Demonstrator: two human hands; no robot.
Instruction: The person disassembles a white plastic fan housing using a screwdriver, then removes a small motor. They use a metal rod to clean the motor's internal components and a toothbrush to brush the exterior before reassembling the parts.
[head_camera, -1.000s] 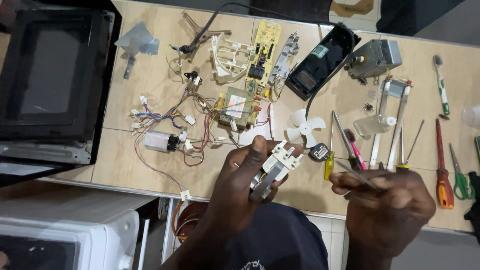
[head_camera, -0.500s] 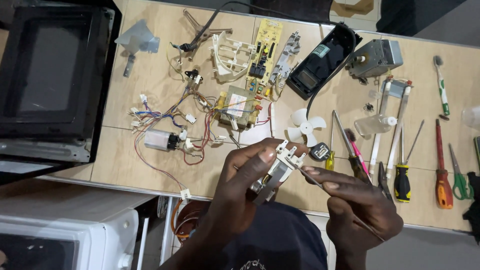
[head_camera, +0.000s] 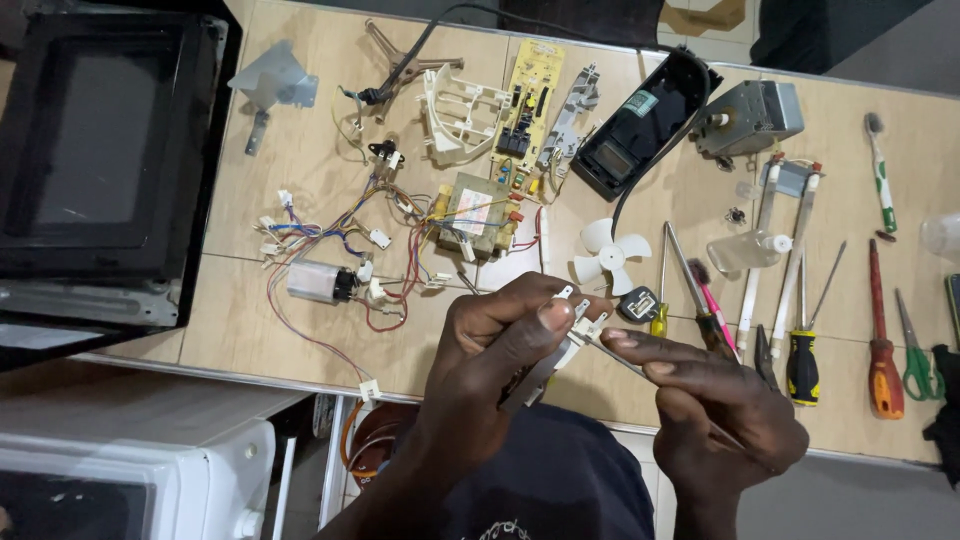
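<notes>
On the far left of the tiled table (head_camera: 300, 130) we see a black microwave oven door (head_camera: 100, 150), then a tangle of coloured wires (head_camera: 340, 260) with a small silver capacitor (head_camera: 315, 282), a transformer (head_camera: 478, 215) and a white fan blade (head_camera: 610, 255). Over the table's near edge, our left hand (head_camera: 490, 350) has its fingers curled tight around a small white switch bracket (head_camera: 565, 335), thumb pressed on top. Just to its right, our right hand (head_camera: 720, 400) pinches a thin metal tool (head_camera: 625, 358), its tip touching the bracket. Further right lie a yellow-black screwdriver (head_camera: 802, 345), a red screwdriver (head_camera: 880, 340) and green scissors (head_camera: 915, 355)
</notes>
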